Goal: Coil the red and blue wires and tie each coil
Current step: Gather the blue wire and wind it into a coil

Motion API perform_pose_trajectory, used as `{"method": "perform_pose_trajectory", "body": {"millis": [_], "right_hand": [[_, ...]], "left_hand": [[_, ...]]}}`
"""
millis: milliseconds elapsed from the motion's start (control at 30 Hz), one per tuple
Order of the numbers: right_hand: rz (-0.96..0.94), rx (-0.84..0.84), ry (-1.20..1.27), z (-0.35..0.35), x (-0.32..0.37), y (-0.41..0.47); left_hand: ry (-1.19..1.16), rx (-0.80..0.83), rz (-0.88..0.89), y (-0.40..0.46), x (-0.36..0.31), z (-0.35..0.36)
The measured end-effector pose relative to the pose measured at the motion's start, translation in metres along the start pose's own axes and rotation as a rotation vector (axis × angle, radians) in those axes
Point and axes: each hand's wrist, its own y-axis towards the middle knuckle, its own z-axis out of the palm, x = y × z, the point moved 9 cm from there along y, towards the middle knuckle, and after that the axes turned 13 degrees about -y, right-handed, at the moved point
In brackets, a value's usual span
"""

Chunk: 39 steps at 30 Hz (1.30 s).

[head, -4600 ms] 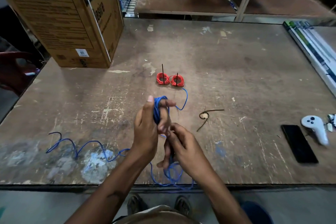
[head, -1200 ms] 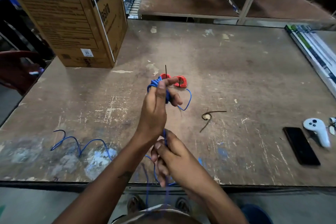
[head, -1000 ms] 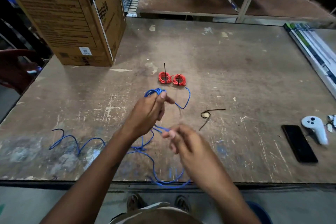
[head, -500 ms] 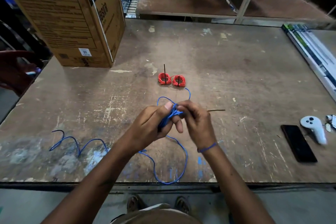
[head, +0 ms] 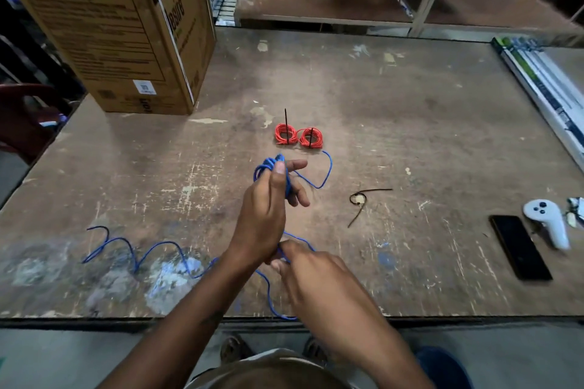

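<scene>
A person is standing at a worn wooden tabletop [head: 410, 110], working with both hands. The left hand [head: 265, 215] is raised with its fingers curled, gripping several loops of blue wire [head: 268, 167] wound around them; the thumb is pressing on the bundle. The right hand [head: 313, 275], lower and nearer the tabletop's front edge, is closing in a pinch on a strand of the same wire just beside the left wrist. The loose remainder of the blue wire is trailing in waves across the tabletop to the left and looping over the front edge. Two red wire coils [head: 298, 137] are lying side by side beyond the hands, each with a black tie standing up through it. A loose black tie [head: 363, 200] is lying to the right, near a black phone [head: 520, 246] and a white controller [head: 546, 223]. A cardboard box [head: 120, 28] is standing at the far left corner.
</scene>
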Motion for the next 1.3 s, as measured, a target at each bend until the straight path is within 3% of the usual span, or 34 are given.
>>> {"method": "perform_pose_trajectory", "body": {"millis": [100,233,333,433,633,833,967,1167,1300], "right_hand": [[0.004,-0.168,-0.041,-0.030,-0.015,0.001],[-0.047,-0.374,0.223,-0.054,-0.050,0.023],[-0.107,-0.452,0.512,-0.052,-0.069,0.047],[-0.128,-0.512,0.812,-0.036,-0.073,0.061],[-0.118,-0.548,1.094,-0.007,-0.043,0.054],[-0.110,-0.528,0.700,-0.007,-0.027,0.061],[-0.110,-0.618,0.533,-0.009,-0.026,0.071],[-0.180,-0.441,0.473,-0.003,-0.018,0.081],[-0.239,-0.389,0.471,0.001,-0.002,0.082]], "left_hand": [[0.109,0.151,-0.074,-0.002,0.012,0.000],[0.137,0.382,-0.141,-0.018,0.011,0.008],[-0.044,0.469,-0.280,-0.027,0.017,0.014],[-0.279,0.477,-0.420,-0.029,0.020,0.015],[-0.528,0.339,-0.397,-0.018,0.003,0.009],[-0.718,0.398,-0.431,-0.009,-0.012,0.007],[-0.643,0.389,-0.424,-0.004,-0.007,-0.004],[-0.702,0.801,-0.550,-0.013,-0.008,-0.021],[-0.674,0.910,-0.544,-0.016,-0.007,-0.046]]}}
